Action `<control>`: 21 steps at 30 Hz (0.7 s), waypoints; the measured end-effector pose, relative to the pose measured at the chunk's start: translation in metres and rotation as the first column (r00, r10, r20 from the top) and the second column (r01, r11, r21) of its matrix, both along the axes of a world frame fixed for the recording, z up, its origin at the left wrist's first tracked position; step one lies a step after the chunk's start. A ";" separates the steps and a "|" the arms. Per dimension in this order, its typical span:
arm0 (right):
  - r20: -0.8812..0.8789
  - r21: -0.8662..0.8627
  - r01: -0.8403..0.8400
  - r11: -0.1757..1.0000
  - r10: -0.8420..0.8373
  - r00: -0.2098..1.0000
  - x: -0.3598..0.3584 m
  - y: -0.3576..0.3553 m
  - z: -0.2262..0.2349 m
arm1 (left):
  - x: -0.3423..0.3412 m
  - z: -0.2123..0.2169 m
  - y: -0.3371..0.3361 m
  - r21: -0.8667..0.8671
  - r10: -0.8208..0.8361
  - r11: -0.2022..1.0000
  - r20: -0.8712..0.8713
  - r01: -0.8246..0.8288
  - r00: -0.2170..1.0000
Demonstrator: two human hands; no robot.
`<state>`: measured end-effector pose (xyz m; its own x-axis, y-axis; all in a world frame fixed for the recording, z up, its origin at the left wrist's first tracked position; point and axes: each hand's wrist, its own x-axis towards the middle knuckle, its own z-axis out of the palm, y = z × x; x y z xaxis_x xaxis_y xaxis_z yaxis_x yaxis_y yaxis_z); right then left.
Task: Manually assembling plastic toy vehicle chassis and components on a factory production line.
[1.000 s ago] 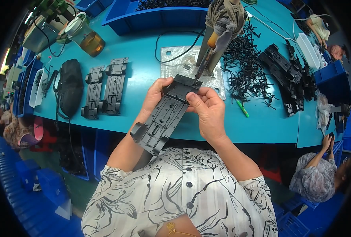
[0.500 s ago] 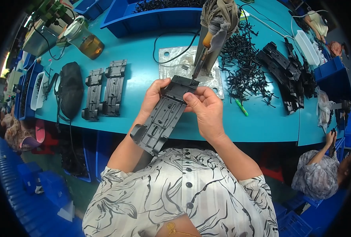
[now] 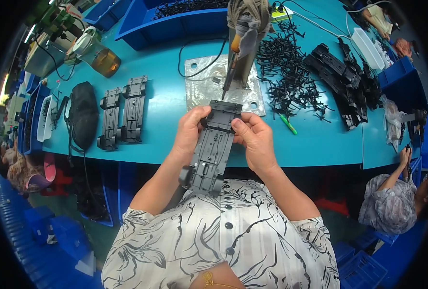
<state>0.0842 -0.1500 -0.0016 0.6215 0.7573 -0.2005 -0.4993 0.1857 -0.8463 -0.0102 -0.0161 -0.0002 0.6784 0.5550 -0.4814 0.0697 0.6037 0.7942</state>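
We hold a long dark grey plastic chassis plate (image 3: 213, 144) between both hands, above the near edge of the turquoise table (image 3: 166, 103). Our left hand (image 3: 190, 132) grips its left edge, fingers curled shut around the upper part with the thumb on top. Our right hand (image 3: 255, 139) clamps the right edge the same way, thumb pressing on the upper face. The plate runs from twelve o'clock, where its far end reaches the table, down to six o'clock, where its near end hangs over our patterned shirt.

Just beyond the plate at twelve o'clock lies a shiny metal base plate (image 3: 202, 82), and on it stands an upright tool wrapped in cloth (image 3: 245, 29). At one to two o'clock lies a heap of small black plastic parts (image 3: 291, 72), with a green pen (image 3: 287, 124) just beside it. At nine o'clock two more grey chassis plates (image 3: 125, 111) lie side by side, next to a black pouch (image 3: 82, 115).
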 end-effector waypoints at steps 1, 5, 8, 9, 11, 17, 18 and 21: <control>0.000 -0.016 -0.003 1.000 0.003 1.000 0.001 -0.004 -0.002 | 0.001 0.006 -0.005 0.011 -0.006 1.000 0.013 0.006 1.000; 0.016 -0.036 0.015 0.999 -0.014 1.000 0.008 -0.021 -0.006 | 0.010 -0.004 -0.020 0.032 0.031 0.999 0.142 -0.036 0.989; 0.058 -0.058 0.048 0.997 -0.045 0.997 0.018 -0.035 -0.003 | 0.016 -0.003 -0.028 -0.038 -0.034 0.998 0.215 0.043 0.976; 0.098 -0.055 0.061 0.997 -0.056 0.994 0.022 -0.039 -0.002 | 0.019 -0.003 -0.031 -0.006 -0.064 0.998 0.230 0.067 0.971; 0.157 -0.043 0.075 0.996 -0.067 0.985 0.029 -0.049 0.003 | 0.023 0.000 -0.038 0.026 -0.098 0.995 0.248 0.094 0.964; 0.362 0.183 -0.024 0.983 -0.045 0.931 0.047 -0.080 0.023 | 0.024 0.025 -0.061 0.195 -0.218 0.969 0.404 0.149 0.889; 0.365 0.181 -0.019 0.983 -0.050 0.930 0.051 -0.086 0.028 | 0.023 0.029 -0.065 0.239 -0.238 0.961 0.462 0.139 0.855; 0.757 0.137 -0.052 0.989 -0.071 0.650 0.060 -0.094 0.045 | 0.018 0.035 -0.068 0.431 -0.340 0.897 0.531 0.098 0.776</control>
<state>0.1444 -0.2443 0.0435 0.5167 0.7310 0.4457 0.3077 0.3273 -0.8934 0.0083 -0.0839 0.0346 0.8809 0.4032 0.2480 -0.3810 0.2931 0.8769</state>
